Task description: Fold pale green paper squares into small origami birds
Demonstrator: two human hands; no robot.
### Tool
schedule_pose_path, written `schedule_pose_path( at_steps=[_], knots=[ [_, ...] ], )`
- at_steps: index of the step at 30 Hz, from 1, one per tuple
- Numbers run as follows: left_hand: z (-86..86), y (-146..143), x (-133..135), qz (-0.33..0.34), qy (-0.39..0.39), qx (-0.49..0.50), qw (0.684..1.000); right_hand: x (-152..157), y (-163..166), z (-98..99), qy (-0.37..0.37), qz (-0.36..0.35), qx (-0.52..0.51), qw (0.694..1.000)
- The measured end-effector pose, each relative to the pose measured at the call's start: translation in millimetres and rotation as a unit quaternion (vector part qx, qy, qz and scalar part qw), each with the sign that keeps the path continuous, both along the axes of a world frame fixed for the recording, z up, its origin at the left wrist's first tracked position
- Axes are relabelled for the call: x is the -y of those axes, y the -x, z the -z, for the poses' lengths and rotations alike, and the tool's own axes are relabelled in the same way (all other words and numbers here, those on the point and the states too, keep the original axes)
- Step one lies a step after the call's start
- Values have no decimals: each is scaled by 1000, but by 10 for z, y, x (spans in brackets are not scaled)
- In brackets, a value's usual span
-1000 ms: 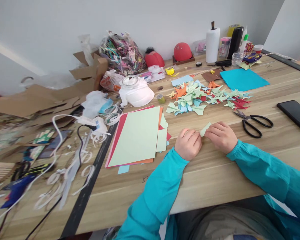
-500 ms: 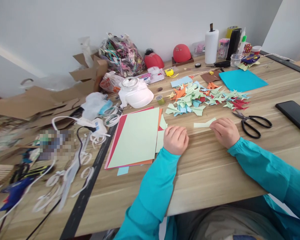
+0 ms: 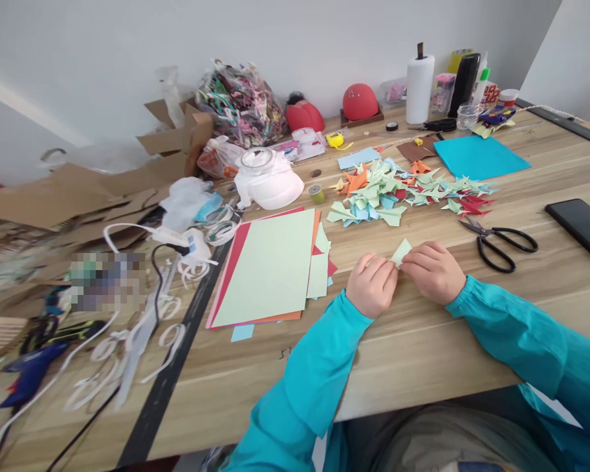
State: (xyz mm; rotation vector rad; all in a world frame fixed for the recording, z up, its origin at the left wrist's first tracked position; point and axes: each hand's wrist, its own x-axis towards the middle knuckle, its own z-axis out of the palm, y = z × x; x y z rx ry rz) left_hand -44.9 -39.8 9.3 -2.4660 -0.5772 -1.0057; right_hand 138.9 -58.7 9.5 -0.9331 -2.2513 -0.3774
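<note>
Wooden table [image 3: 413, 354], left hand [image 3: 372, 286] and right hand [image 3: 435, 272] pinching pale green paper [image 3: 402, 251], folded paper pile [image 3: 373, 190] beyond

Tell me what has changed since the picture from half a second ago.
The left hand has moved right, away from the paper stack, and again grips the green paper strip beside the right hand. Less of the strip shows now. The right hand kept its hold; the scissors, phone and folded paper pile stayed put.
</note>
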Motion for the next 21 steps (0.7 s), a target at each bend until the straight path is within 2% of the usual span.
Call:
schedule_pose_path(
  at_steps=[8, 14, 18, 21],
  knots=[
    [-78, 102, -39, -9, -23, 13, 1000, -79, -111, -34, -6, 51, -26, 998],
    [-91, 169, -78, -38, -25, 46, 998, -145, -245, 9, -19, 124, -84, 989],
    [-74, 144, -71, -25, -26, 34, 999, -67, -123, -13, 12, 63, -53, 997],
    [-64, 113, -52, -16, -17, 21, 1000, -33, -44, -8, 8, 36, -25, 999]
  ],
)
